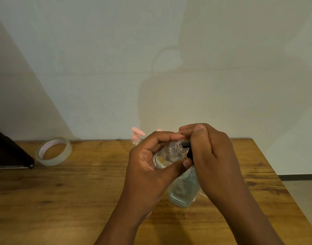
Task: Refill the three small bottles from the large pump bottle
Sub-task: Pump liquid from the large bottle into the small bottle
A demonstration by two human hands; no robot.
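We judge we're mid-task, on one fill out of three — exact count can't be read from here. Our left hand [151, 161] has a small clear bottle [169, 154] tilted, open mouth toward the right of the frame, and the black pump nozzle [186, 145] sits right at or just inside that mouth. Whether any liquid is running we can't tell; the bottle looks mostly empty, but glare makes it unclear.

The large pump bottle [184, 190] stands on the wooden table [63, 191] at lower centre, approx. under our right hand [210, 152], with clear liquid visible in its lower part. Behind the hands, centre frame, a small bottle with a pink pump top [137, 136] stands by the wall w/ its top on; a second pink bit [159, 129] just to its right is prob. another such bottle, mostly hidden. Filled or not — can't tell for either.

Fingers: left thumb [180, 165] lies under the small bottle's shoulder, left fingers [167, 136] curl over the top, so the bottle is cradled between them, neck sticking out past the fingertips. Right hand is clenched down over the pump head, which it covers; only the nozzle shows, touching the small bottle's mouth.

A tape roll [53, 151] lies at mid-left, well apart.
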